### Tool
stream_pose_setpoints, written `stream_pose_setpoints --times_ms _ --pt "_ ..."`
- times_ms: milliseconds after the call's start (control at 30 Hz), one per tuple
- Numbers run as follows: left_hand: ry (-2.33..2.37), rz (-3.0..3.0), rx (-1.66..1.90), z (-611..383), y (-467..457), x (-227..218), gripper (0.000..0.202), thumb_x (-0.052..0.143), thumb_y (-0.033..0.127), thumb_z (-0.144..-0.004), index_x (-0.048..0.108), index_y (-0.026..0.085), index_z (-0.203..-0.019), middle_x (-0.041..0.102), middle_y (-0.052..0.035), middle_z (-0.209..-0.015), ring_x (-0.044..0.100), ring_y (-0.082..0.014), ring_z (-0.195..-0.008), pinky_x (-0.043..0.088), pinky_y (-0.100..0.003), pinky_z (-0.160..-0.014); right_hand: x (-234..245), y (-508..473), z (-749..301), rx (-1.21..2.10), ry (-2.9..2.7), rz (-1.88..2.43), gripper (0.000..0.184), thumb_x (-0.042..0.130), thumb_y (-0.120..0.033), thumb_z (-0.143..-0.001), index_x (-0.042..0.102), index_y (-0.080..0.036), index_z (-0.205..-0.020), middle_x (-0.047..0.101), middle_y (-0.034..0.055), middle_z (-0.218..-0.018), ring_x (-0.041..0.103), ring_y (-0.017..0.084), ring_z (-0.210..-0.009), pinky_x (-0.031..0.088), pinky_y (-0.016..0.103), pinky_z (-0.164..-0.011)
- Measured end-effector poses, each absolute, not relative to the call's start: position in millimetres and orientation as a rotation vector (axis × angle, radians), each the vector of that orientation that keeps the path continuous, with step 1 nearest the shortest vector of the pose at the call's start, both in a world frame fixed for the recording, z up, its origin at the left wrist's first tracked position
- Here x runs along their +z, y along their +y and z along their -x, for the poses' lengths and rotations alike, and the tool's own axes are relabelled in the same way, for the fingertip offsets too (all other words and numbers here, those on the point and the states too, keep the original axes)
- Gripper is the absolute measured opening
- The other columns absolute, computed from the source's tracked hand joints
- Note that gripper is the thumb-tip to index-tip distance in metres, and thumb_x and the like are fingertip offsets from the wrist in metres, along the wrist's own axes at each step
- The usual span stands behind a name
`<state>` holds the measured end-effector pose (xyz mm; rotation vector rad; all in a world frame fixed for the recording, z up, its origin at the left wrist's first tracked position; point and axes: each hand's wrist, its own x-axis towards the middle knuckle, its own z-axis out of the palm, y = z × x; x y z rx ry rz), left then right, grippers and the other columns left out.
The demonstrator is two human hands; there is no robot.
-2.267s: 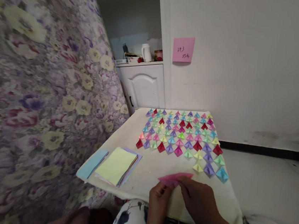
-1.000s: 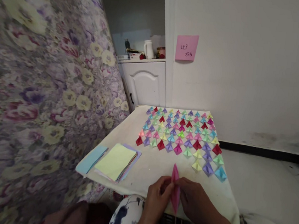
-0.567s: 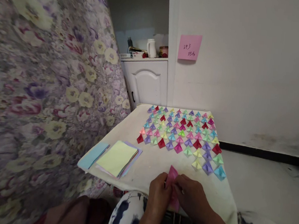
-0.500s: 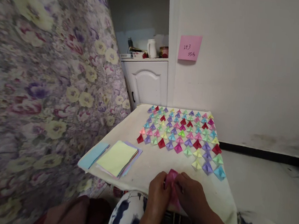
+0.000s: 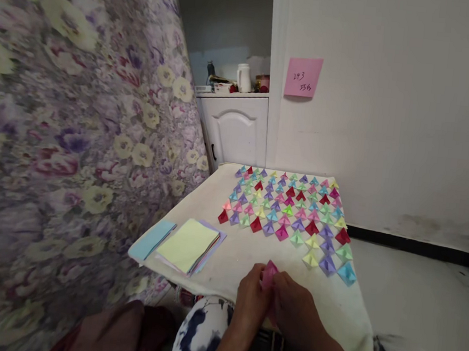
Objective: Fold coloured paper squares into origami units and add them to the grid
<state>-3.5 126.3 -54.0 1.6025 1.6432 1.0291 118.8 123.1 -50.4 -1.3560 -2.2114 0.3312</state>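
At the near edge of the counter (image 5: 234,259), 1 folded pink paper (image 5: 268,275) is located between the 2 hands. Its tip projects above the fingers (image 5: 281,281); the remainder is largely covered. Fingers of both hands are closed on the paper, pinching it from either side. Left hand (image 5: 252,294): curled, thumb side inward. Right hand (image 5: 294,302): bent inward from the opposite side, back of hand uppermost.

Beyond the hands, folded paper pieces (image 5: 282,232) in mixed colours are set out in rows. To the left lie 1 paper stack (image 5: 187,243), pale yellow on top, and, just beside it, blue paper (image 5: 153,239).

On the white cabinet (image 5: 236,125) behind, 1 white pitcher (image 5: 243,77) stands upright near 1 jar (image 5: 262,83); the pitcher's contents are not visible. Wall label: pink note (image 5: 303,77), handwritten "243"; line 2 is not clearly legible.
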Motion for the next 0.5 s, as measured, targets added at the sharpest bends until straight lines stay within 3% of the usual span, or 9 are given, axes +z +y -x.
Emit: stream_pose_setpoints --times_ms 233,500 --pt "1.819 -1.771 0.899 4.3 125.9 -53.2 0.013 0.042 0.02 -0.08 0.052 0.021 -0.071 0.058 -0.0009 -0.069 0.051 -0.0162 -0.063 0.031 -0.025 -0.058 -48.7 118.8 -113.4 0.366 -2.253 1.308 0.022 0.041 -0.009 -0.081 0.054 -0.018 -0.096 0.063 0.0049 -0.082 0.059 0.016 -0.068 0.042 0.023 -0.059" --pt "1.937 -1.827 0.822 7.6 123.8 -57.6 0.013 0.041 0.011 -0.077 0.051 0.02 -0.074 0.056 -0.0022 -0.078 0.051 -0.0157 -0.074 0.033 -0.025 -0.065 -46.6 120.1 -112.0 0.509 -2.227 1.362 0.024 0.037 -0.013 -0.085 0.055 -0.018 -0.1 0.063 0.0063 -0.087 0.06 0.018 -0.076 0.044 0.025 -0.066"
